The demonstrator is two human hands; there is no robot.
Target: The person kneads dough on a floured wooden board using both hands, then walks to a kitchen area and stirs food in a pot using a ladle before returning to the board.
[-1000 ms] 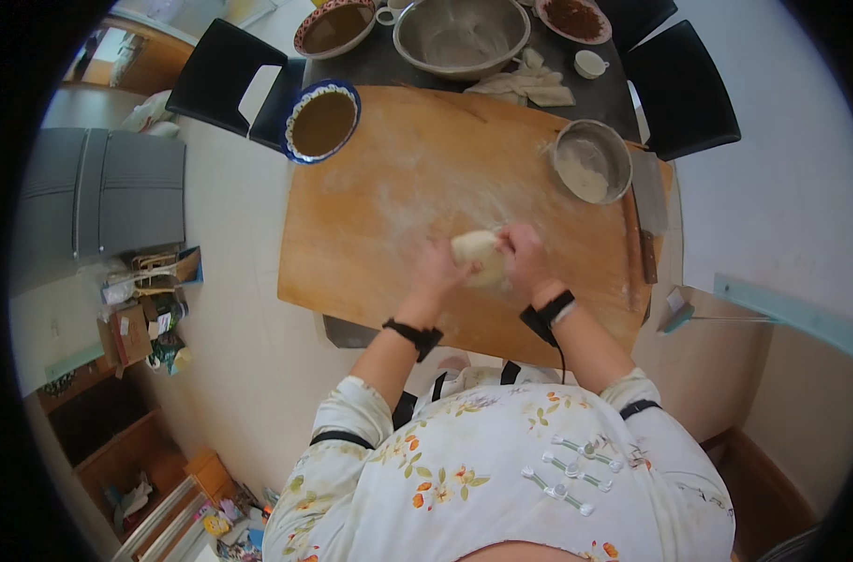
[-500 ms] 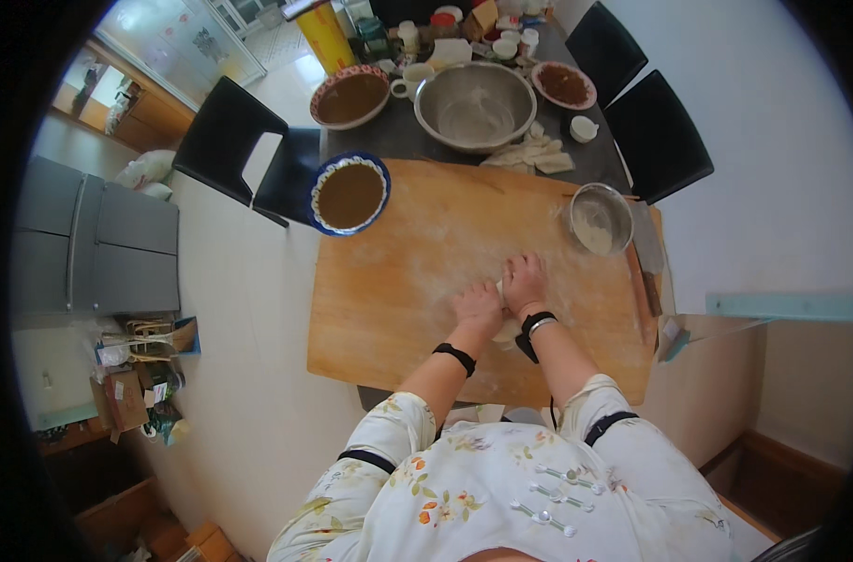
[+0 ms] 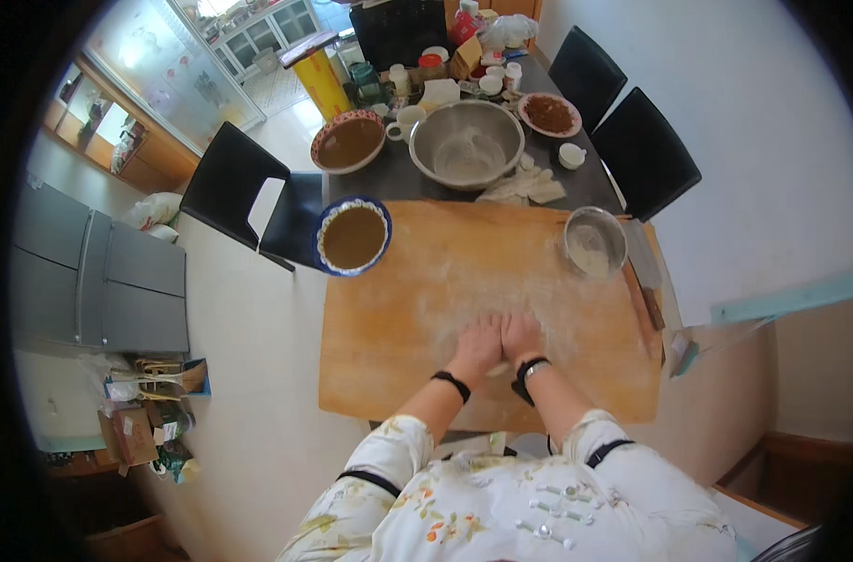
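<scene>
Side by side on the floured wooden board (image 3: 407, 309), my left hand (image 3: 480, 343) and my right hand (image 3: 522, 337) press down together with their fingers curled over a lump of dough. Only a pale bit of the dough (image 3: 498, 370) shows, by the heels of the hands; the rest is hidden beneath them. Both arms reach straight out, with dark bands at the wrists. White flour is smeared over the wood around and beyond my fingers.
At the board's far left corner sits a blue-rimmed bowl of brown liquid (image 3: 353, 236). A small metal bowl (image 3: 595, 244) and a knife (image 3: 649, 302) lie right. Behind stand a large steel basin (image 3: 466, 145), gloves (image 3: 525, 183) and a red-patterned bowl (image 3: 348, 140). Black chairs flank the table.
My hands have drawn closer together and cover more of the dough. The whole view has tilted up, so the board and bowls appear lower.
</scene>
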